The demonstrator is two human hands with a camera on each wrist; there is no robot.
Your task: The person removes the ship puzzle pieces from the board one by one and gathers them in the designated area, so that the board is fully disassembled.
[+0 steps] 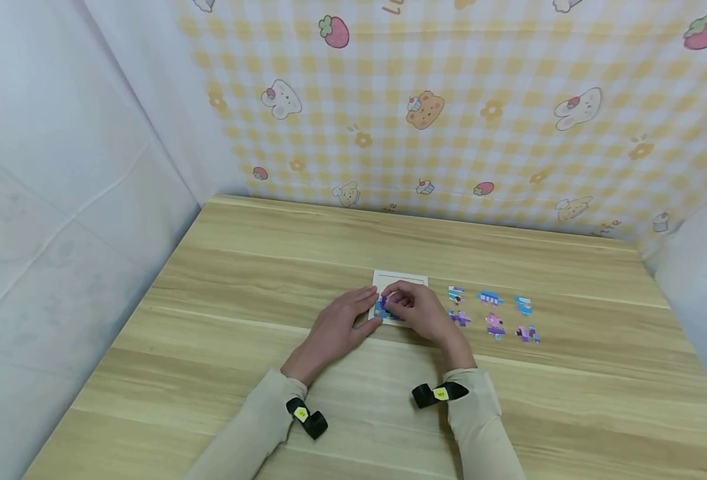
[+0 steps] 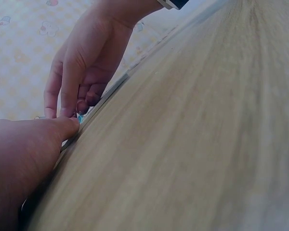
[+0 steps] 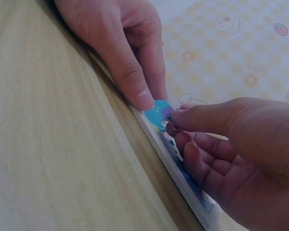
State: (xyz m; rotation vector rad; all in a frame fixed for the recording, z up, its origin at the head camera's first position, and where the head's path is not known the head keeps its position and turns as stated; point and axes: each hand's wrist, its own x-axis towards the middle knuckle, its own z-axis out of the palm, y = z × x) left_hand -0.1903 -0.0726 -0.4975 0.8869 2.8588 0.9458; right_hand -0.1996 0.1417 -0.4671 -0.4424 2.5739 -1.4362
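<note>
A white-rimmed puzzle tray (image 1: 400, 275) lies on the table, with blue picture pieces in its near part. My left hand (image 1: 343, 321) rests at the tray's left side, fingers fairly straight and thumb at the near-left corner. Over the tray, my right hand (image 1: 421, 310) pinches a puzzle piece between thumb and forefinger. In the right wrist view this blue and purple puzzle piece (image 3: 156, 111) is at the tray's corner, beside the left thumb (image 3: 143, 98). How fully it sits in the tray is hidden by the fingers.
Loose puzzle pieces lie right of the tray in two rows, among them a blue bus piece (image 1: 490, 298), a pink and purple piece (image 1: 495, 325) and a purple one (image 1: 527, 333). A yellow checked cloth (image 1: 449, 153) hangs behind the wooden table (image 1: 257, 267).
</note>
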